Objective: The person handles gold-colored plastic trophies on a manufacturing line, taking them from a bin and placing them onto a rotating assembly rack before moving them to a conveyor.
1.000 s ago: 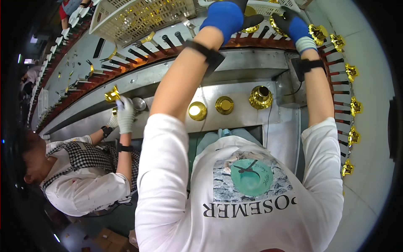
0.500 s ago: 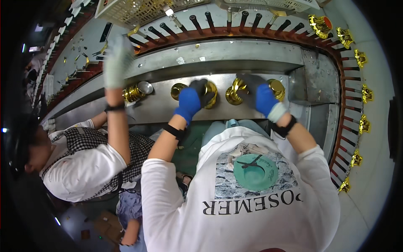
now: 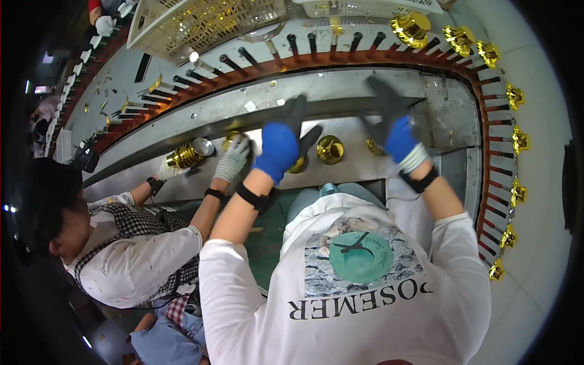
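From the head view, my left hand (image 3: 278, 146), in its blue glove with dark fingers, has come down off the upper rack and now sits over the grey metal shelf (image 3: 350, 131) in front of me, fingers spread and pointing up, covering a shiny gold cup-shaped metal part (image 3: 297, 165) whose edge shows just below my palm; whether I actually grip it or only rest on it I cannot tell. My right hand (image 3: 396, 131), gloved the same way, has dropped with it and lies against a second gold part (image 3: 375, 146) at its left edge, fingers stretched up over the shelf lip; its grasp is hidden too. Between my hands a third round gold cap (image 3: 330, 149) stands free on the shelf, touched by neither. A second ago both arms were raised to the curved row of dark pegs (image 3: 304, 45) and the wire basket (image 3: 210, 21) above; now they work low, at the shelf's gold pieces. To my left a co-worker's pale gloved hand (image 3: 232, 159) reaches toward the same shelf, while their other hand (image 3: 165, 170) holds a gold cylindrical piece with a silver end (image 3: 190, 153). More gold fittings (image 3: 516, 141) sit on the pegs down the right side.
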Motion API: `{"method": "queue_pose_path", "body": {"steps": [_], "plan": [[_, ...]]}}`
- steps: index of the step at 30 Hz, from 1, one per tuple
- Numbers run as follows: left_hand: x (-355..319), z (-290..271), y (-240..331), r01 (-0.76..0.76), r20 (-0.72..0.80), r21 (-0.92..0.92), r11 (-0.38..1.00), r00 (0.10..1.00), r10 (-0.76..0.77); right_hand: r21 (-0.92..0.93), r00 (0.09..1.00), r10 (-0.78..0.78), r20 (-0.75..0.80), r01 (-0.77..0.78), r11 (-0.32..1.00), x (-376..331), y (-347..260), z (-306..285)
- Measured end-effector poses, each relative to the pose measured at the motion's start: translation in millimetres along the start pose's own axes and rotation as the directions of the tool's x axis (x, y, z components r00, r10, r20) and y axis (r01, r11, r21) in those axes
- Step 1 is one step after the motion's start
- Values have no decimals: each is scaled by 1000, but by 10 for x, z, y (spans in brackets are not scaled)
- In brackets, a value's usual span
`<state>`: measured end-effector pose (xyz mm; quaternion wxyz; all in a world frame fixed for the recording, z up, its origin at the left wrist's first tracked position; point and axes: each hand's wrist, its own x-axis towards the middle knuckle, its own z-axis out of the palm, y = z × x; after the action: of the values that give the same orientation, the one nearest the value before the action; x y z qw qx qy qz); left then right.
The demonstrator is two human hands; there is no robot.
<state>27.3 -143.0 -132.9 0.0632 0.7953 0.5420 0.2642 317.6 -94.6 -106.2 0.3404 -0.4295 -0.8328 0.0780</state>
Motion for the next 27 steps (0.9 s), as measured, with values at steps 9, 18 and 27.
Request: {"method": "queue_pose_path", "body": {"steps": [9,18,27], "plan": [[2713,158,858,-179,-52,-46,983,983,177,-232,946,310,-99,-324,917,1369,2357,-911],[1448,-552,776,-188,-70,-90,978,981,182,-70,981,58,-185,-72,995,928,780,-1051],[-1352,431,-452,469,447,115,876,762,-467,227,863,69,500,-207,952,-832,-117,870]]}}
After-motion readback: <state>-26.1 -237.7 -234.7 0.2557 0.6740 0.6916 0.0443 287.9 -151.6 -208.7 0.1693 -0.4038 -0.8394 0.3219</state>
